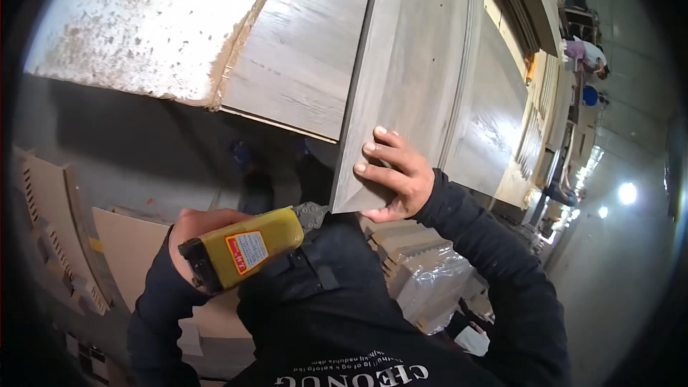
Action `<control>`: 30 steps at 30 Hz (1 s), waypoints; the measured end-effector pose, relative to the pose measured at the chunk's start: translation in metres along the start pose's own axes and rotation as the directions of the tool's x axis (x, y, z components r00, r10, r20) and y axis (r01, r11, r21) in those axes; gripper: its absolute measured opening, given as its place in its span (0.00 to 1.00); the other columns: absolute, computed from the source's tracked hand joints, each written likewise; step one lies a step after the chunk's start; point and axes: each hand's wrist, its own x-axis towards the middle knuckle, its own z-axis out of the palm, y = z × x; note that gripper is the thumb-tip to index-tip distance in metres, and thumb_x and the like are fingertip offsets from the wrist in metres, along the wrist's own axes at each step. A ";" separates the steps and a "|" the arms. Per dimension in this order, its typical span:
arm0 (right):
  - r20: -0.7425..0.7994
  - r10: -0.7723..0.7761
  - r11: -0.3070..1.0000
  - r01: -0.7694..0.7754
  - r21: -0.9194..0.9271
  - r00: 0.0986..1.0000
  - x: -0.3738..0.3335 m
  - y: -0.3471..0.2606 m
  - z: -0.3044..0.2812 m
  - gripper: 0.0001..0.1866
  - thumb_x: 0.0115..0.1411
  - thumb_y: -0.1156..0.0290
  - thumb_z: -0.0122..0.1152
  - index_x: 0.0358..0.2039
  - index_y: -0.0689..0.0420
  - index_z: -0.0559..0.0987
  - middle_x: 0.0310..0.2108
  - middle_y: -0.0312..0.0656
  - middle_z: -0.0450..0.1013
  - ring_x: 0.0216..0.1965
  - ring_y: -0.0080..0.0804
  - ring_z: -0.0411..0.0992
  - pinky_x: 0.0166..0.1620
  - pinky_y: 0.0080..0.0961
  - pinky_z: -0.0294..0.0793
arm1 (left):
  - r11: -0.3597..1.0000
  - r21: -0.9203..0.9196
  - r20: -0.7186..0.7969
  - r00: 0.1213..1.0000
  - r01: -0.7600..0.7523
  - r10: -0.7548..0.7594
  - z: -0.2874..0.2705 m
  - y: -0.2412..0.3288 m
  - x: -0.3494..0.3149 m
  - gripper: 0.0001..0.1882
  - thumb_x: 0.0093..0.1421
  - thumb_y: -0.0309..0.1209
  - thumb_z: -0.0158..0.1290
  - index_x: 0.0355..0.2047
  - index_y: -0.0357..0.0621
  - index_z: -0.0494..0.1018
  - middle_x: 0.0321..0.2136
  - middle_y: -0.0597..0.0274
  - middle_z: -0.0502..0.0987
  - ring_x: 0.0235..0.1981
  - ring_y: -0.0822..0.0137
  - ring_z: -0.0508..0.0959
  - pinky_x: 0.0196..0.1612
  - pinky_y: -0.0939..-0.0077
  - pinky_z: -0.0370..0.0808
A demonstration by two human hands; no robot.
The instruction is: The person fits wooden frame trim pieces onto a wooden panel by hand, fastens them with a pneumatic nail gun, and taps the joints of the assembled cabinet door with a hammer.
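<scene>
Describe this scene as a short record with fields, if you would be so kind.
Left hand: gripping a yellow tool with a black end
Tool's nose: near the grey panel's closest corner; contact unclear
Right hand: fingers spread on that panel near its closest end
Left of panel: a flat grey board, then a white speckled surface with a brown border
Below right forearm: a plastic-wrapped stack

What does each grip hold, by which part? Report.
Left grip: boxy yellow tool with black end; exact hold hidden behind it. Right grip: grey wood-grained panel, by its near end.
</scene>
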 end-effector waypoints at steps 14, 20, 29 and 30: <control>-0.043 -0.018 0.999 0.016 -0.040 0.999 -0.005 0.006 0.000 0.33 0.38 0.49 0.70 0.45 0.51 0.77 0.49 0.48 0.66 0.57 0.53 0.60 0.55 0.50 0.62 | 0.964 -0.161 0.119 0.966 -0.211 0.231 0.011 -0.046 0.023 0.18 0.44 0.32 0.65 0.34 0.35 0.74 0.29 0.52 0.79 0.29 0.64 0.80 0.37 0.78 0.76; -0.050 -0.019 0.997 0.015 -0.071 0.999 -0.006 0.004 0.001 0.33 0.38 0.48 0.69 0.46 0.51 0.77 0.49 0.48 0.66 0.57 0.53 0.60 0.55 0.50 0.62 | 0.926 -0.300 0.105 0.957 -0.230 0.272 0.016 -0.053 0.023 0.20 0.43 0.32 0.65 0.35 0.35 0.74 0.29 0.52 0.79 0.29 0.63 0.81 0.37 0.76 0.77; -0.047 -0.022 0.998 0.020 -0.055 0.999 -0.006 0.005 0.001 0.34 0.38 0.48 0.70 0.46 0.50 0.77 0.50 0.48 0.66 0.58 0.52 0.59 0.57 0.49 0.60 | 0.946 -0.123 0.098 0.945 -0.299 0.311 0.021 -0.060 0.028 0.23 0.42 0.38 0.65 0.35 0.36 0.74 0.29 0.51 0.79 0.29 0.61 0.81 0.37 0.76 0.77; -0.047 -0.020 0.998 0.018 -0.054 0.999 -0.007 0.005 0.002 0.34 0.38 0.48 0.69 0.46 0.50 0.77 0.50 0.48 0.66 0.58 0.52 0.59 0.56 0.49 0.60 | 0.946 -0.124 0.099 0.945 -0.299 0.312 0.022 -0.061 0.028 0.23 0.42 0.38 0.65 0.35 0.36 0.74 0.29 0.51 0.79 0.29 0.61 0.81 0.37 0.76 0.77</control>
